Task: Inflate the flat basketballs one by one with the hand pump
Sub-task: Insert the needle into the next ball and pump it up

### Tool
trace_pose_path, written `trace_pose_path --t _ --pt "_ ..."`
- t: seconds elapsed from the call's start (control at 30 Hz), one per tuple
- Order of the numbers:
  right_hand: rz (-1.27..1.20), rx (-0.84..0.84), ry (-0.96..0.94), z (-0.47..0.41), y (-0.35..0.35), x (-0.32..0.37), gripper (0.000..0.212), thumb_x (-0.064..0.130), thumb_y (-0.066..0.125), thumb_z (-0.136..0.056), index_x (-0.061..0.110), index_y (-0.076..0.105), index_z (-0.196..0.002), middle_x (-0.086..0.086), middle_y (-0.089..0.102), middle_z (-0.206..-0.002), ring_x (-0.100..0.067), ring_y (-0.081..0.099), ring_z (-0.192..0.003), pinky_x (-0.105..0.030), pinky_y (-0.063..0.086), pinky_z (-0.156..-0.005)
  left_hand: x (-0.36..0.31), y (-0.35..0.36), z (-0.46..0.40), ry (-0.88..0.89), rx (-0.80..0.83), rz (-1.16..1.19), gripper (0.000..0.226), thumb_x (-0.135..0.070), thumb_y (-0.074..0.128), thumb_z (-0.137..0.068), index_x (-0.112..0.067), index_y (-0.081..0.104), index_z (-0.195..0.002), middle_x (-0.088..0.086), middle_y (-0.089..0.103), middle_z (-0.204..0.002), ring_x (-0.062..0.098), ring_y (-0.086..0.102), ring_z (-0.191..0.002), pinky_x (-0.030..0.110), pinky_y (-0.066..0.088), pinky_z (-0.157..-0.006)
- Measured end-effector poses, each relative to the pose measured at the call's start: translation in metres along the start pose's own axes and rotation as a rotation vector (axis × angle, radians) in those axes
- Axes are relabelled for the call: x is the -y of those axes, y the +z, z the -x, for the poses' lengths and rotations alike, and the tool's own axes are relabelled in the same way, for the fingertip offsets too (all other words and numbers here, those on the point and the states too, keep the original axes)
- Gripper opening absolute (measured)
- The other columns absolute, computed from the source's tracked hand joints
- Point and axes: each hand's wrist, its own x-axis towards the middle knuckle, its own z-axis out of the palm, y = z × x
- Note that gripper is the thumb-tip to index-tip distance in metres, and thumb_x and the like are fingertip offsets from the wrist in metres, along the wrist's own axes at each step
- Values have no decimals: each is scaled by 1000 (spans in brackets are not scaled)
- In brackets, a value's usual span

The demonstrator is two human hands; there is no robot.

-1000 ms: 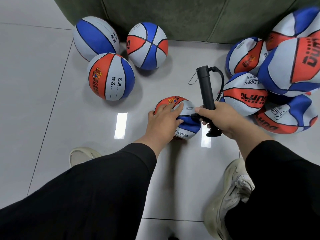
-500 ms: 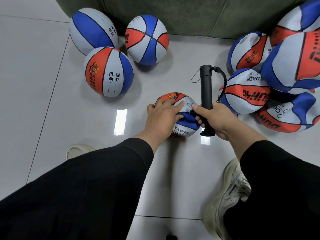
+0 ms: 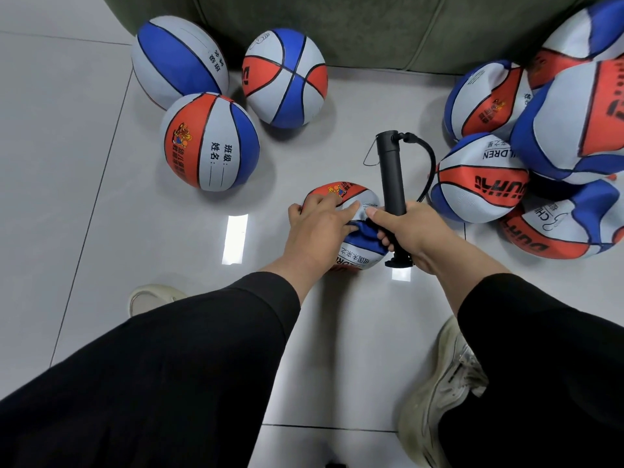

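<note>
- Head view: the left hand (image 3: 319,231) lies on top of a flat basketball (image 3: 354,255) on the tiled floor (image 3: 67,163), near the middle of the frame; its fingers are spread and fairly straight, pressing the dented skin, curled round nothing.
- The right hand (image 3: 413,233) has its grip wrapped round the lower end of a black hand pump (image 3: 391,177), just at 3 o'clock of that ball.
- The pump barrel points toward 12 o'clock; its hose (image 3: 427,163) loops from the far end back down.
- Three round balls (image 3: 209,141) sit at 10 to 11 o'clock.
- A heap of creased flat balls (image 3: 483,179) lies at 2 to 3 o'clock.
- A green sofa (image 3: 337,21) spans 12 o'clock.
</note>
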Motion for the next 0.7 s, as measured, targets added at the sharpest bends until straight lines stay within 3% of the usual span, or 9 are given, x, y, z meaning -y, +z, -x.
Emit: trace_pose_path --t 0.1,0.27,0.4,0.53,0.63,0.7 --pt "-81 0 -50 2 -5 3 32 36 72 -96 5 68 -103 -6 60 -66 -15 54 -56 -25 50 -55 -1 -9 -5 -28 7 35 42 -42 44 -109 -40 50 -150 -4 50 -142 24 37 -136 45 29 -103" --pt "-201 84 -74 6 -11 26 16 24 69 -99 13 57 -101 -8 60 -72 -17 53 -57 -28 49 -56 12 -34 -14 -123 25 78 34 -41 53 -104 -35 60 -136 -1 58 -131 26 51 -126 41 33 -91" --pt "-114 139 -84 16 -18 42 10 14 62 -102 7 57 -106 -14 65 -86 -22 60 -59 -30 54 -54 10 -62 -15 -225 134 154 53 -32 57 -100 -31 48 -152 6 54 -140 31 51 -131 44 40 -105" --pt "5 86 -105 37 -27 49 14 25 63 -102 12 64 -109 -13 68 -86 -22 57 -57 -32 54 -56 -9 -95 -14 -309 19 343 45 -31 51 -106 -20 51 -150 9 56 -147 31 55 -131 40 44 -110" --pt "38 16 -150 59 -26 55 23 33 69 -98 15 67 -112 -9 73 -83 -18 58 -54 -31 53 -55 -34 -124 -9 -286 -55 455 40 -38 47 -109 -15 62 -137 9 68 -130 29 62 -119 34 48 -96" --pt "-2 -1 -184 80 -24 59 18 31 71 -96 19 66 -108 -13 74 -83 -21 56 -54 -32 52 -55 -52 -140 0 -243 -110 422 40 -45 45 -109 -15 67 -122 5 71 -108 24 63 -99 34 48 -81"
